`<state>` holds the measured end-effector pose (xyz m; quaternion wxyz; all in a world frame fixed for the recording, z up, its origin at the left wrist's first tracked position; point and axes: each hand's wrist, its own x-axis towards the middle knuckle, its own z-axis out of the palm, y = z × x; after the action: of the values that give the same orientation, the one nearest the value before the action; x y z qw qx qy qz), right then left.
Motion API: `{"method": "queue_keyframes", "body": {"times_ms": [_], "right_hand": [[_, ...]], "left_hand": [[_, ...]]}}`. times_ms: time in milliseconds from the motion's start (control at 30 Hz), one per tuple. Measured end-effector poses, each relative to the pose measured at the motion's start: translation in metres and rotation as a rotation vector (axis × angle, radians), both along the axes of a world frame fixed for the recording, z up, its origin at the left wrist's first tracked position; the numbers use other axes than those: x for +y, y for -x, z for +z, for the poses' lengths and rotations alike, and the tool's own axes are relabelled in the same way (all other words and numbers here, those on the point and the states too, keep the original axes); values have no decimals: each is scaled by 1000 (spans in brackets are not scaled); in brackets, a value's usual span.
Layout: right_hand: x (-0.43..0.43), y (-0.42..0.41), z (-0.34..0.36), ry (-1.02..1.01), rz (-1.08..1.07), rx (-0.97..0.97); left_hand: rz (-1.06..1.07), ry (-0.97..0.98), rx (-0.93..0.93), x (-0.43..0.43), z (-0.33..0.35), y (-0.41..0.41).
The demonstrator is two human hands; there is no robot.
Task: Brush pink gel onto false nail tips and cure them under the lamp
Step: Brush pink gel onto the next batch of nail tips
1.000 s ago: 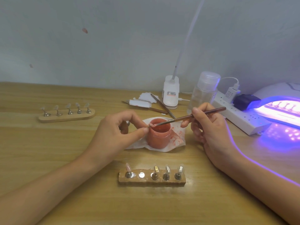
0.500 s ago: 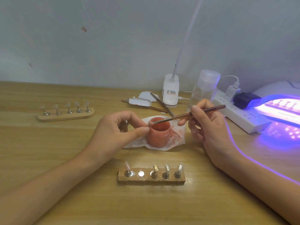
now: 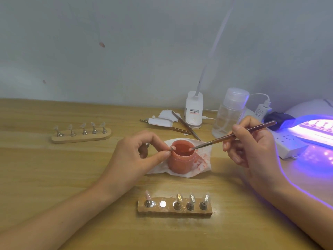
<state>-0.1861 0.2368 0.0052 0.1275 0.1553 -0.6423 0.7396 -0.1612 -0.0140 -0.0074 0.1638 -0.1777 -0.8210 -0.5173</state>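
An open pot of pink gel (image 3: 182, 163) stands on a stained white tissue (image 3: 203, 157) at the table's middle. My left hand (image 3: 137, 157) pinches a small nail tip on its holder (image 3: 172, 148) beside the pot's left rim. My right hand (image 3: 252, 147) grips a thin brown brush (image 3: 234, 135), its bristles dipped inside the pot. In front, a wooden stand (image 3: 174, 208) carries nail tips on metal pegs, with one peg spot bare. At the right edge a lit UV lamp (image 3: 317, 127) glows purple over another row of tips.
A second wooden stand with clear tips (image 3: 81, 134) sits at the back left. Behind the pot lie spare brushes and tweezers (image 3: 182, 127), a white clip lamp base (image 3: 194, 112), a clear pump bottle (image 3: 228, 114) and a white power strip (image 3: 286, 145) with plugs.
The brush tip has left the nail tip in my left hand and gone down into the gel pot. My left hand has stayed by the rim.
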Motion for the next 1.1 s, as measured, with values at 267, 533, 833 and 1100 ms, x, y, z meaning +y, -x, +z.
{"method": "queue_keyframes", "body": {"times_ms": [267, 533, 833, 1100], "right_hand": [[8, 0, 6, -82, 79, 248], [16, 3, 4, -95, 110, 270], [5, 6, -6, 153, 143, 16], [2, 10, -8, 119, 203, -151]], "left_hand": [[11, 7, 31, 1, 0, 0], [-7, 4, 10, 0, -1, 1], [-39, 1, -26, -1, -3, 4], [-103, -105, -78, -4, -1, 3]]}}
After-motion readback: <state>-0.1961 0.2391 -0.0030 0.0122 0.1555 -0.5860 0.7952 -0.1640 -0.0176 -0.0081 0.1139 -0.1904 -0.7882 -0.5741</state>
